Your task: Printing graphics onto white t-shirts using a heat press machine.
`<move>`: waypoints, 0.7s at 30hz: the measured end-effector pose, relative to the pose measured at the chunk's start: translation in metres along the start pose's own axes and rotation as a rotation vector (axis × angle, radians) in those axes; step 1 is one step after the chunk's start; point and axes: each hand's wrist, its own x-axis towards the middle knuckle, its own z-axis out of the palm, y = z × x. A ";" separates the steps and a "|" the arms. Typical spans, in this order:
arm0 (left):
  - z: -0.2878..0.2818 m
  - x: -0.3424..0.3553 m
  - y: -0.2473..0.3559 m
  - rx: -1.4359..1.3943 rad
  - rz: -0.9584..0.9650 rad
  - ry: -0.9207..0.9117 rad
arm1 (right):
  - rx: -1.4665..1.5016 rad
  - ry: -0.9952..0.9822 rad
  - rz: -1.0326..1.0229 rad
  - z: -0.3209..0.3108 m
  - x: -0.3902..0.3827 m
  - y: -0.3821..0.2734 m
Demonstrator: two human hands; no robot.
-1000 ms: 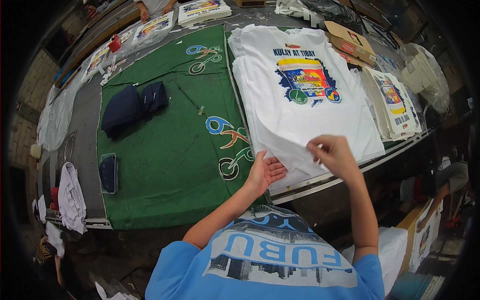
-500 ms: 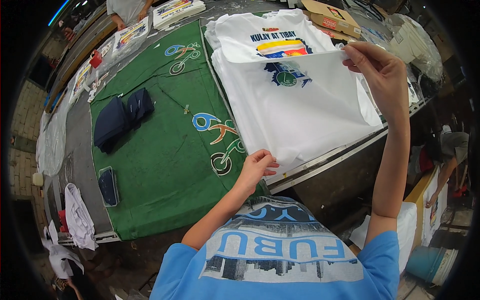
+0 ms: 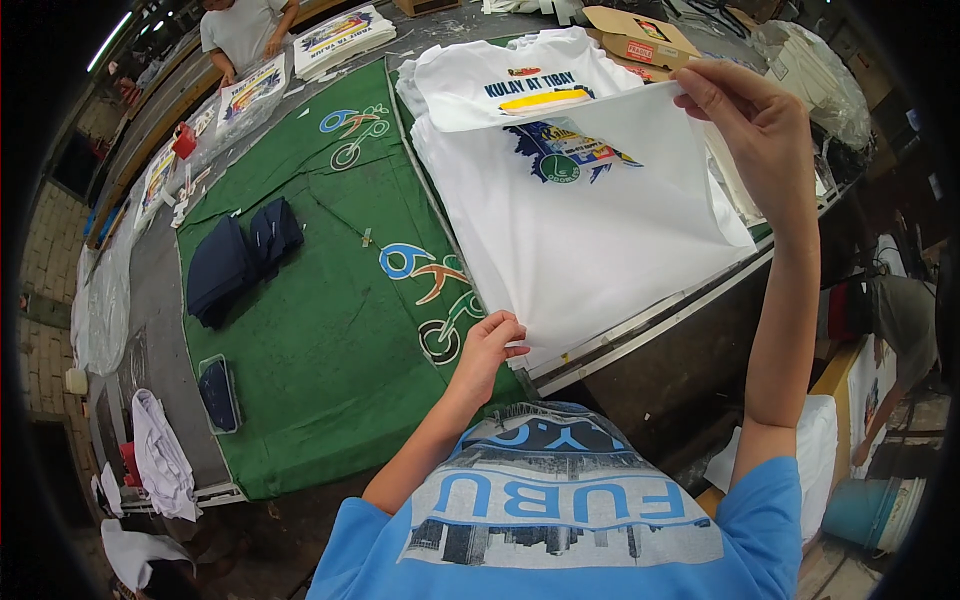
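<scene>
A white T-shirt [image 3: 600,270] with a colourful print lies on top of a stack of white shirts [image 3: 450,75]. With thumb and fingers, my right hand [image 3: 750,125] pinches its hem and holds that edge raised, so the cloth slopes down toward me. The raised edge hides part of the chest print, and another blue and yellow print [image 3: 575,150] shows below it. My left hand [image 3: 485,355] is at the shirt's near left corner, fingers curled and pressed together on the cloth's edge.
Left of the stack, a green cloth [image 3: 300,390] covers the table, bearing folded navy fabric [image 3: 235,250] and a clear-wrapped dark item [image 3: 217,393]. A cardboard box [image 3: 645,40] and plastic sheeting [image 3: 815,80] lie beyond. A person [image 3: 245,35] works at the far left.
The raised hem has shifted up and left with my right hand, covering more of the chest print. More of the print below it shows. My left hand sits slightly further left.
</scene>
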 end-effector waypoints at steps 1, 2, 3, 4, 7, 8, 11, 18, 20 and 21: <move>0.000 0.000 0.000 -0.013 0.003 -0.003 | -0.001 0.000 -0.003 0.001 -0.001 0.000; 0.001 0.001 0.001 -0.015 0.005 -0.003 | -0.012 -0.008 0.009 0.002 -0.004 -0.001; 0.002 0.000 0.003 -0.059 -0.007 -0.013 | -0.023 -0.016 0.020 0.004 -0.007 -0.001; 0.004 -0.001 0.005 -0.102 -0.019 -0.024 | -0.025 -0.017 0.019 0.007 -0.013 -0.004; 0.011 -0.003 0.018 -0.181 -0.009 -0.095 | 0.017 -0.211 0.147 0.022 -0.043 -0.012; 0.016 -0.004 0.026 -0.185 -0.009 -0.090 | -0.023 -0.304 0.190 0.029 -0.055 -0.019; 0.035 -0.003 0.056 -0.161 0.021 -0.114 | -0.076 -0.458 0.091 0.055 -0.095 -0.010; 0.062 0.020 0.096 0.003 0.253 -0.228 | -0.362 -0.370 -0.095 0.066 -0.105 0.003; 0.067 0.017 0.102 0.095 0.285 -0.233 | -0.389 -0.328 -0.102 0.056 -0.083 0.014; 0.068 0.016 0.103 0.181 0.321 -0.234 | -0.390 -0.266 -0.113 0.051 -0.071 0.017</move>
